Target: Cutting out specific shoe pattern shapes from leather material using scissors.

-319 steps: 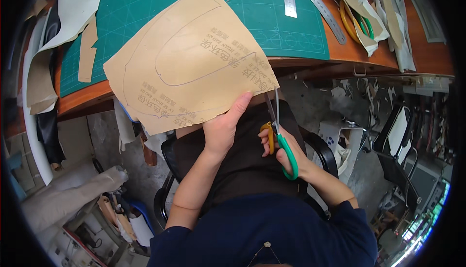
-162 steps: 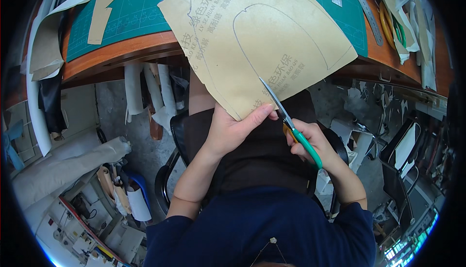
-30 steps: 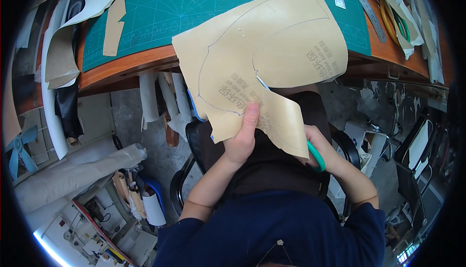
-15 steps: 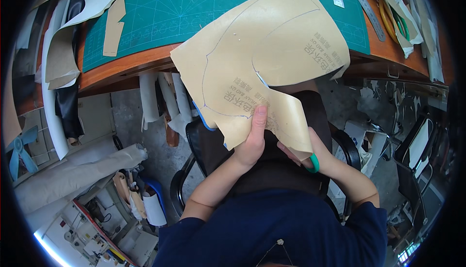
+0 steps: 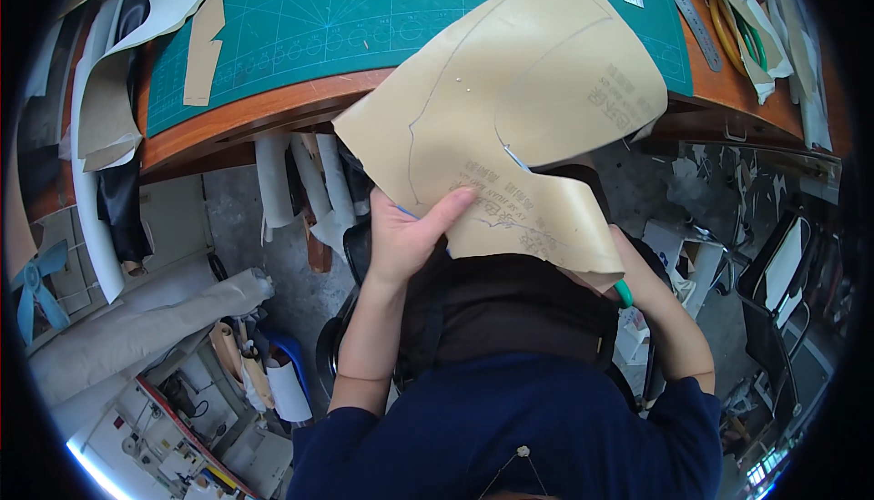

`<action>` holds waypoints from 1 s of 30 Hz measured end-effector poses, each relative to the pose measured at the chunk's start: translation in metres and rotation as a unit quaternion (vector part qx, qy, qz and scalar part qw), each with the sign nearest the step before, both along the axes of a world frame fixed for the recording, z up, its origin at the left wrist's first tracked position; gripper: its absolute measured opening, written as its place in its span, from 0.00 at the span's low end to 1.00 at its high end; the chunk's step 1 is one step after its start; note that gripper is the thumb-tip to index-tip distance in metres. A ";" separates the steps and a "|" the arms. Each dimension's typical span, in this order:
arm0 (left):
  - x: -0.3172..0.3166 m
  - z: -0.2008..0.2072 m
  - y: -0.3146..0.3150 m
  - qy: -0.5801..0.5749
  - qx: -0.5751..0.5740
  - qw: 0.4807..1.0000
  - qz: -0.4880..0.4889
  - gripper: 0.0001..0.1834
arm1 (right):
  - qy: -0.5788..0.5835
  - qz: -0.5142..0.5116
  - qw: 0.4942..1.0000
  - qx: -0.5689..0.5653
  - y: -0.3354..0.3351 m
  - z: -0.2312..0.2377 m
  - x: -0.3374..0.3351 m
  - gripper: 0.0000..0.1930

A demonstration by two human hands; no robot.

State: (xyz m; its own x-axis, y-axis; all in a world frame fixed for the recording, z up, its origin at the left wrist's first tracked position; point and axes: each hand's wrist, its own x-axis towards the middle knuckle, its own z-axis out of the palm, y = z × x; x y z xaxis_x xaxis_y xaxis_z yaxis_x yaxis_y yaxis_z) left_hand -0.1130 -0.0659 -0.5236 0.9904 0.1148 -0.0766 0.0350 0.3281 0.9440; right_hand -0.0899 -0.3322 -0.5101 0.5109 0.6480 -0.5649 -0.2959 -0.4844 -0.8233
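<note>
A large tan sheet of stiff paper (image 5: 510,109) with a drawn curved outline hangs over the near edge of the table. My left hand (image 5: 410,236) grips its lower left edge, thumb on top. My right hand (image 5: 628,263) is mostly hidden under the sheet's cut lower flap; it holds scissors, of which only the green handle (image 5: 623,292) and a bit of blade (image 5: 514,156) in the cut show.
A green cutting mat (image 5: 364,18) covers the wooden table (image 5: 246,122). Steel rulers (image 5: 669,0) lie at the far right beside paper scraps and another pair of scissors (image 5: 733,36). Paper pieces (image 5: 205,45) lie on the left. Rolls of material (image 5: 137,327) lie on the floor.
The sheet has turned and shifted right, with the cut flap now hanging lower. My left hand has moved left along the edge; my right hand is more hidden beneath the sheet.
</note>
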 end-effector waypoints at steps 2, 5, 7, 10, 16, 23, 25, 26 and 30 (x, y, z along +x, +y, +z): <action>0.004 0.000 -0.012 -0.012 -0.005 0.999 0.051 0.19 | -0.068 0.036 0.997 -0.026 -0.005 -0.011 -0.009 0.17; 0.001 -0.004 -0.021 -0.029 0.002 0.997 0.072 0.18 | -0.137 0.005 0.991 0.007 -0.001 -0.009 -0.021 0.18; -0.001 -0.004 -0.027 -0.034 0.003 0.995 0.090 0.18 | -0.176 -0.036 0.980 0.085 -0.001 -0.009 -0.021 0.19; -0.002 -0.003 -0.033 -0.034 -0.025 0.994 0.099 0.17 | -0.205 -0.056 0.972 0.102 0.008 -0.004 -0.020 0.12; -0.007 -0.002 -0.042 -0.011 -0.051 0.995 0.088 0.14 | -0.116 -0.085 0.984 0.106 0.024 0.009 -0.015 0.10; -0.012 -0.006 -0.054 -0.005 -0.063 0.992 0.109 0.14 | 0.095 -0.129 0.984 0.075 0.029 0.008 -0.023 0.07; -0.012 -0.006 -0.057 -0.008 -0.063 0.992 0.113 0.14 | 0.097 -0.131 0.982 0.097 0.029 0.001 -0.028 0.06; -0.013 -0.006 -0.057 -0.013 -0.056 0.992 0.115 0.15 | 0.096 -0.130 0.982 0.097 0.029 0.000 -0.029 0.06; -0.011 0.000 -0.041 0.011 -0.078 0.995 0.067 0.17 | 0.004 -0.095 0.990 0.107 0.018 0.008 -0.018 0.08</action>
